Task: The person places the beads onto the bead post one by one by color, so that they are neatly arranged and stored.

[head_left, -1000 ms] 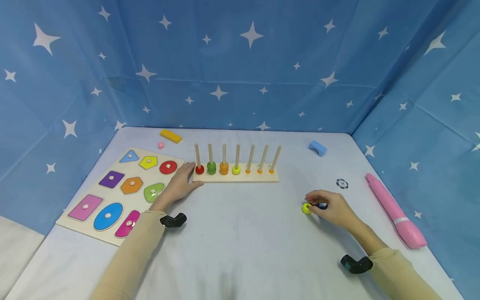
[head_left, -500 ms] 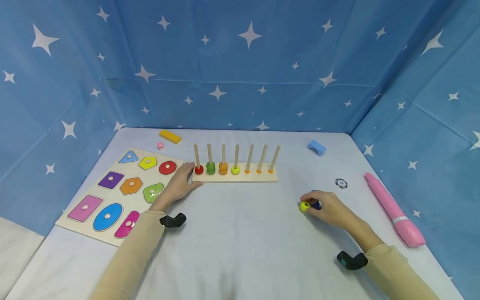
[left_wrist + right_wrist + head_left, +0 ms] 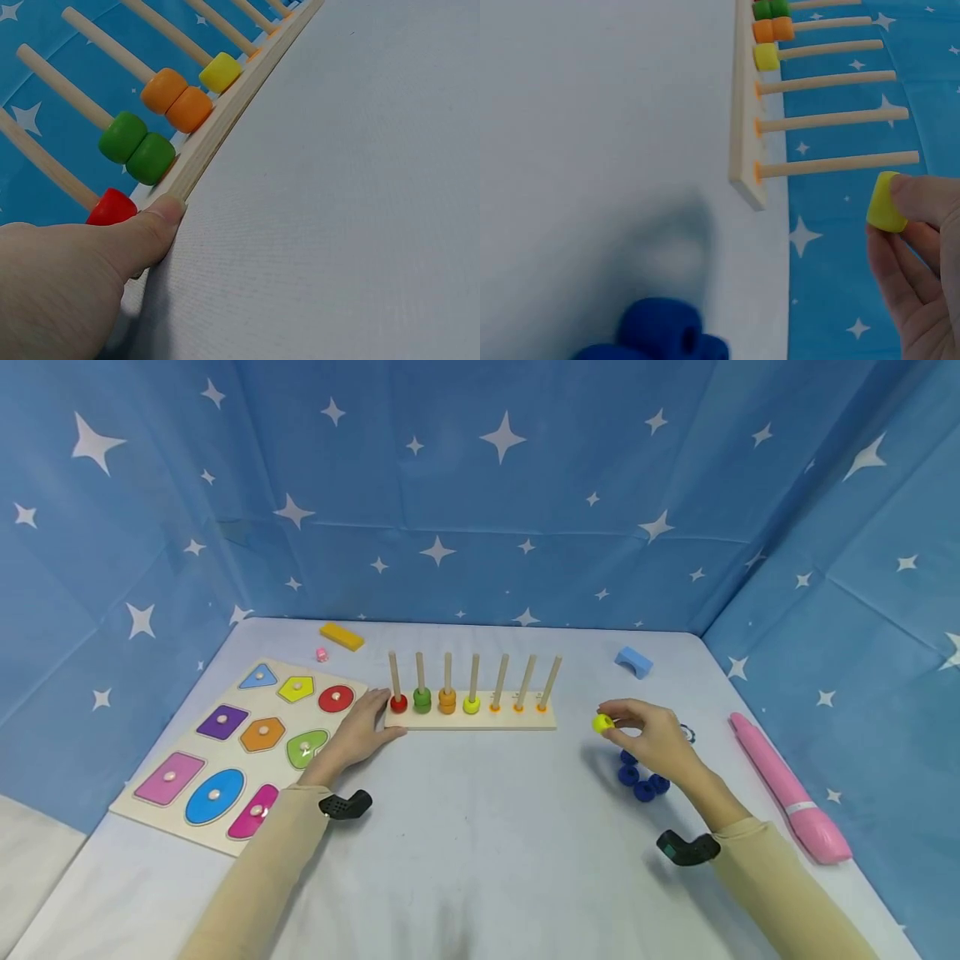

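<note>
- Right hand (image 3: pixel 651 735): raised above the worktop (image 3: pixel 480 843), pinching a yellow bead (image 3: pixel 602 723) between thumb and fingertips (image 3: pixel 922 196); in the right wrist view the bead sits beside the tip of the outermost peg.
- Blue beads (image 3: pixel 643 779): a small cluster lying on the worktop directly beneath the right hand, touching one another.
- Left hand (image 3: pixel 362 727): fingers relaxed and grasping nothing, resting on the worktop with the thumb (image 3: pixel 154 229) pressed against the left end of the peg board (image 3: pixel 472 716).
- Peg board: a wooden base with seven upright pegs. From the left, the pegs carry a red bead (image 3: pixel 399 702), two green beads (image 3: pixel 422 698), two orange beads (image 3: pixel 447 700) and one yellow bead (image 3: pixel 472 703); the three pegs on the right are bare.
- Shape puzzle (image 3: pixel 247 743): a flat board with coloured knobbed pieces, lying left of the left hand.
- Pink pen (image 3: pixel 787 787): lying along the right edge of the worktop.
- Poker chip (image 3: pixel 687 732): partly hidden behind the right hand.
- Far items: a blue block (image 3: pixel 633 661), a yellow block (image 3: pixel 342 636) and a small pink piece (image 3: pixel 322 654).
</note>
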`<state>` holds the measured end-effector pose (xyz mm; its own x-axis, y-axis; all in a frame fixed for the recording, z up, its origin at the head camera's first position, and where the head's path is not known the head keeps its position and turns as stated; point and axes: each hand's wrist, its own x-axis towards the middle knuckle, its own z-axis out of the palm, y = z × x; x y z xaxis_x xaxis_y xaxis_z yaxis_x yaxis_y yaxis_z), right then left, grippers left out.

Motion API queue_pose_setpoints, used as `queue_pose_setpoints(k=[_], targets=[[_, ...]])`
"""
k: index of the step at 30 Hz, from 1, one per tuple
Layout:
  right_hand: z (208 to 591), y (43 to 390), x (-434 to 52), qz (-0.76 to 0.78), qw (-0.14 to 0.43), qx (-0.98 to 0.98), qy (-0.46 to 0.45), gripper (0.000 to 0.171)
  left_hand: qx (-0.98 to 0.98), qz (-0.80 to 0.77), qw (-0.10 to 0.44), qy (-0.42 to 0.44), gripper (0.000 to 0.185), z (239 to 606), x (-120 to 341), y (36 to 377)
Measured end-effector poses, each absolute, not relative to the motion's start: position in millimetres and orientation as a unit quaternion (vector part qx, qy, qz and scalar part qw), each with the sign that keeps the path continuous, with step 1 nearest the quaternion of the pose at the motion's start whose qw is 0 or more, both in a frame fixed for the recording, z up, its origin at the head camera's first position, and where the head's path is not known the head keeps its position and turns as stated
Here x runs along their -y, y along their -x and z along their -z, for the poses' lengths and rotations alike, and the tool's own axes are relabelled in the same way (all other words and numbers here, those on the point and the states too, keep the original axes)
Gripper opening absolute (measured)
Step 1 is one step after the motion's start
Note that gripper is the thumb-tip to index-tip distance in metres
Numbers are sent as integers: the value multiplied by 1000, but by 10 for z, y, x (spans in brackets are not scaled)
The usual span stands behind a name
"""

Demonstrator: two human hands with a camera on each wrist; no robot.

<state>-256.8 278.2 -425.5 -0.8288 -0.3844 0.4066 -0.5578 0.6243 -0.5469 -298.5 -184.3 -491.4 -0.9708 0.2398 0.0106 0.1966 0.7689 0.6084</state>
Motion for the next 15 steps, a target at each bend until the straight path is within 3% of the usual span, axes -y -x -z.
queue_pose_setpoints(k=[9,15], targets=[[3929,2897,-2589,-343,207,875,-274,32,-940,-318,38,-120,82,4907,1822,2992],[3733,3120,-2342,-376,197,867,-261,32,-941,-317,34,-116,82,4900,1827,2974]])
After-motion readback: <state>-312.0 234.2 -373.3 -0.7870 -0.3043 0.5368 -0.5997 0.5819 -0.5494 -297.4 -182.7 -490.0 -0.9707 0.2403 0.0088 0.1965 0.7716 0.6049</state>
